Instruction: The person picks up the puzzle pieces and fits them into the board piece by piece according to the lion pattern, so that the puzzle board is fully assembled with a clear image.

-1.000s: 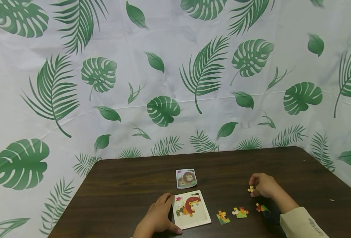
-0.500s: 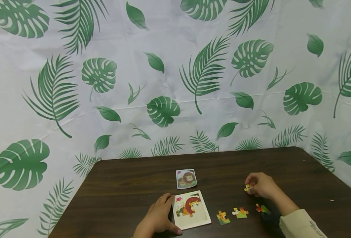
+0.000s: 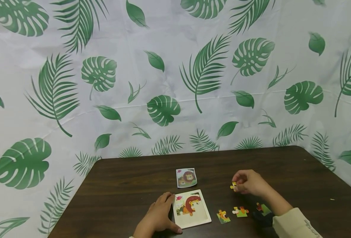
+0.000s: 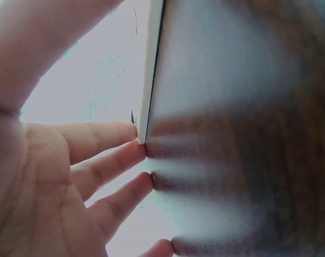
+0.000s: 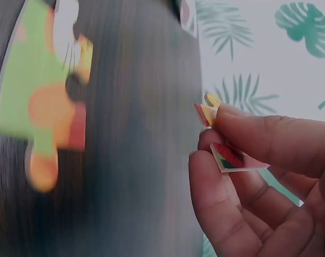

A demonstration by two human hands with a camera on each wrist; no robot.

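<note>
A framed lion puzzle board (image 3: 197, 218), partly filled, lies on the dark wooden table. My left hand (image 3: 157, 214) rests along its left side. In the left wrist view, extended fingertips (image 4: 127, 130) touch the board's edge and the tabletop. Off to the right, my right hand (image 3: 251, 183) is raised a little, pinching a yellow puzzle piece (image 3: 233, 186) between thumb and fingers. A second puzzle piece, red and green (image 5: 229, 156), is also held among those fingers in the right wrist view.
Right of the board lie an orange puzzle piece (image 3: 223, 217), an orange-and-green one (image 3: 240, 212) and a red-and-green one (image 3: 263, 209) near the right forearm. Behind the board sits a lion picture card (image 3: 186, 178). A leaf-patterned cloth (image 3: 128, 125) hangs beyond the table (image 3: 128, 185).
My right hand has moved left toward the board, carrying the yellow puzzle piece with it. My left hand stays at the board's side.
</note>
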